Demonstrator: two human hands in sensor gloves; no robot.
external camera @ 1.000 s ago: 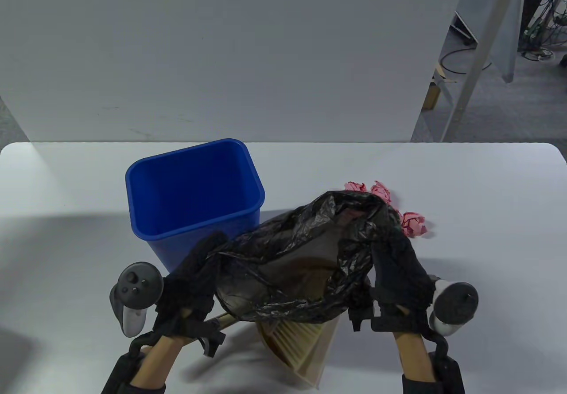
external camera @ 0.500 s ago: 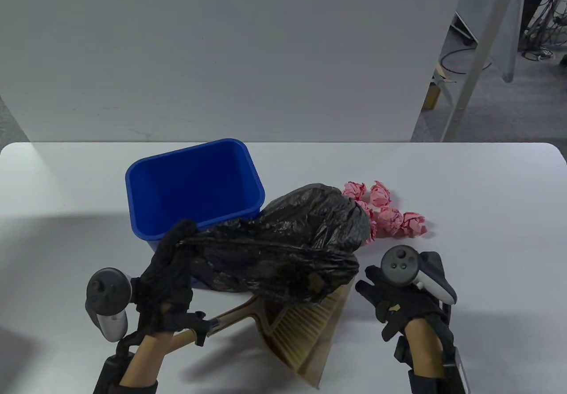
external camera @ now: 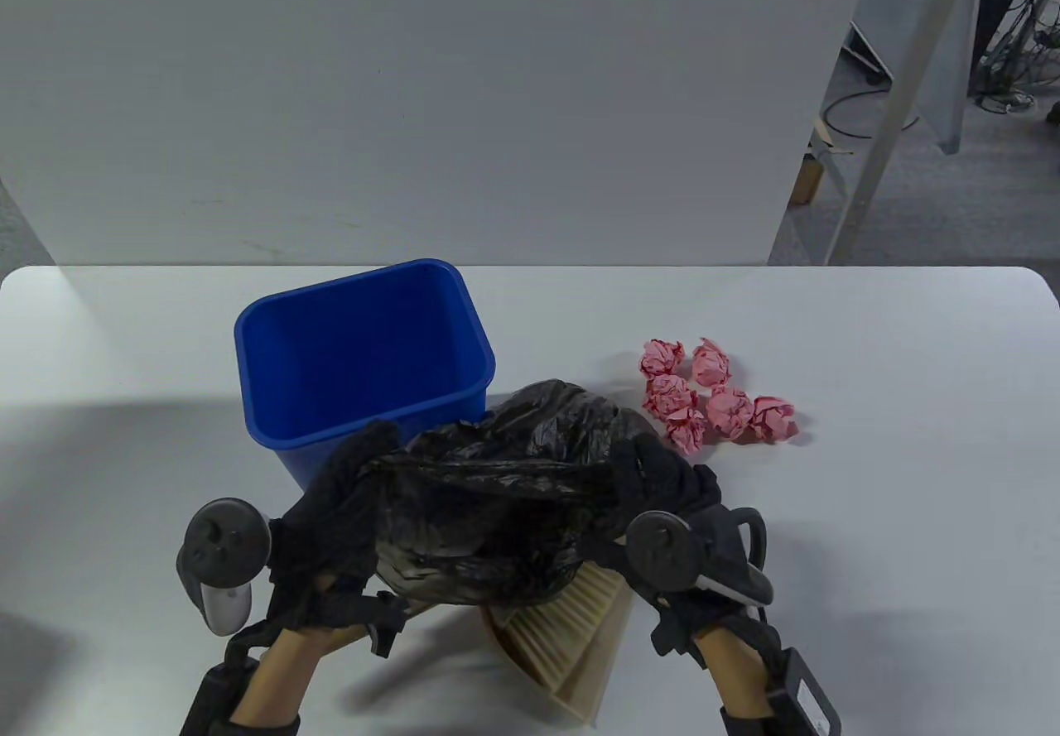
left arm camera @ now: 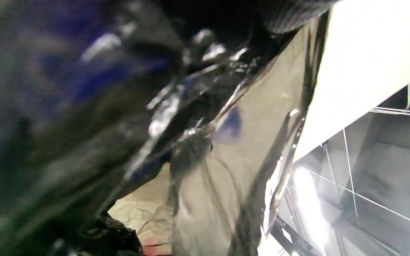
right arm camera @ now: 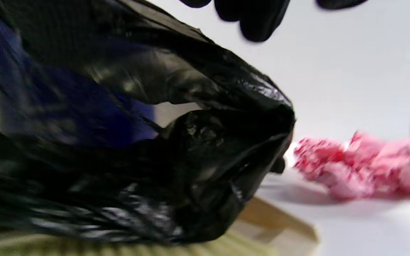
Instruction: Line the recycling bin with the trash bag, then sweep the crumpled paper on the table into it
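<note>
Trash bag [external camera: 505,504], bunched and limp, held just in front of the empty blue recycling bin [external camera: 364,363].

Gripped at its left edge by the left hand [external camera: 331,521], at its right edge by the right hand [external camera: 662,488], above the brush [external camera: 555,628]. Likely near weightless, thin, slippery, easily torn; best taken by the mouth hem and spread wide over the bin's rim. Crumpled paper [external camera: 712,401] lying right of the bin, unswept.
</note>
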